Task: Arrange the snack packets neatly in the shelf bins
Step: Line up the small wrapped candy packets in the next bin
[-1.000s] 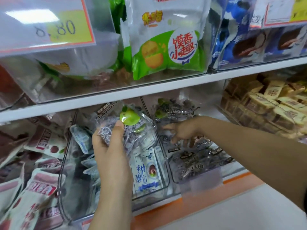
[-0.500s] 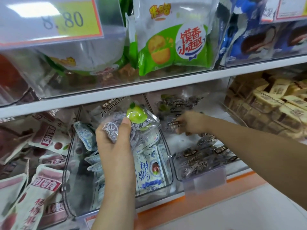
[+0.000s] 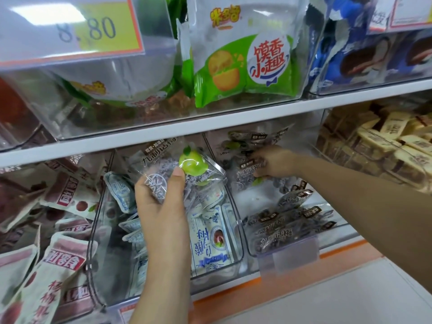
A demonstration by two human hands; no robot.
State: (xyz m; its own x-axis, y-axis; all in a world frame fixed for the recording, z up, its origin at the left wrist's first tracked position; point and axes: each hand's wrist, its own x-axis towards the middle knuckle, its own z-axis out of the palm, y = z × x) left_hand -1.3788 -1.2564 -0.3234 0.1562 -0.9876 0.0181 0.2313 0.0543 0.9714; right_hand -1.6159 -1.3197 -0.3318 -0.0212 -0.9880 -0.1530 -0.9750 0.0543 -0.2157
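A shop shelf (image 3: 210,127) carried clear bins in two tiers, with a price tag (image 3: 93,29), green packs (image 3: 243,71) and blue packs (image 3: 374,54) overhead. At far left, red-and-white packs (image 3: 58,260) lay heaped. Next came the middle bin (image 3: 93,253), holding blue-and-white packs (image 3: 210,242), some on edge and some flat.

Above it the left hand (image 3: 161,206) held the packet (image 3: 168,167), a clear film pouch of small wrapped plums with a green fruit printed on it. The thumb (image 3: 178,177) pressed on the front with the fingers out of sight behind, pinching its lower part. It looked light, soft and crinkly. Its film was likely slick and its contents loose enough to shift, so a hold across the filled body should serve better than one on the thin sealed edge.

Its match seemed to be the right bin (image 3: 238,220), where dark-labelled plum packs (image 3: 287,225) lay flat at the front and stood at the back. There the right hand (image 3: 275,162) reached deep, fingers (image 3: 260,157) curled on a rear pack (image 3: 243,174) and apparently gripping it. Farthest right, the end bin (image 3: 332,160) held tan bars (image 3: 397,141) stacked loosely.
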